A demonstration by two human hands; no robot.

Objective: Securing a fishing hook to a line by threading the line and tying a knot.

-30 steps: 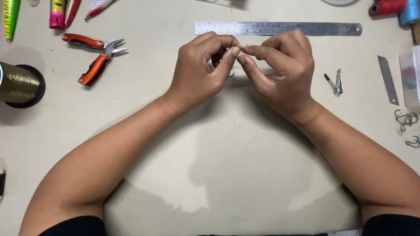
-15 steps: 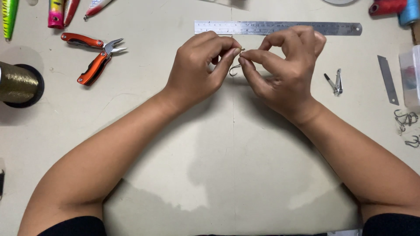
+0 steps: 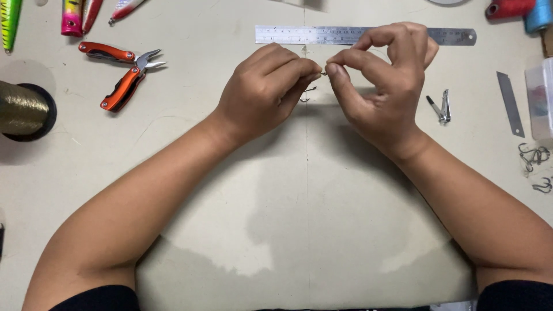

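Note:
My left hand (image 3: pixel 268 86) and my right hand (image 3: pixel 380 83) meet above the middle of a pale table (image 3: pixel 230 173). Between the pinched fingertips of both hands sits a small metal fishing hook (image 3: pixel 311 91); its curved points hang just below my left fingers. My left hand grips the hook's body, while my right thumb and forefinger pinch its eye end, perhaps with a thin line too fine to make out. A steel ruler (image 3: pixel 299 34) lies just beyond the hands.
Orange-handled pliers (image 3: pixel 124 78) lie at the upper left, with a spool of gold line (image 3: pixel 20 109) at the left edge and colourful lures (image 3: pixel 72 14) above. A nail clipper (image 3: pixel 443 106), a blade (image 3: pixel 510 103), loose hooks (image 3: pixel 536 158), a clear box (image 3: pixel 541 101) and thread spools (image 3: pixel 518 8) lie to the right.
My hands have drawn slightly apart: the right one lifted and shifted right, fingers now raised in a pinch, so the hook shows between the fingertips.

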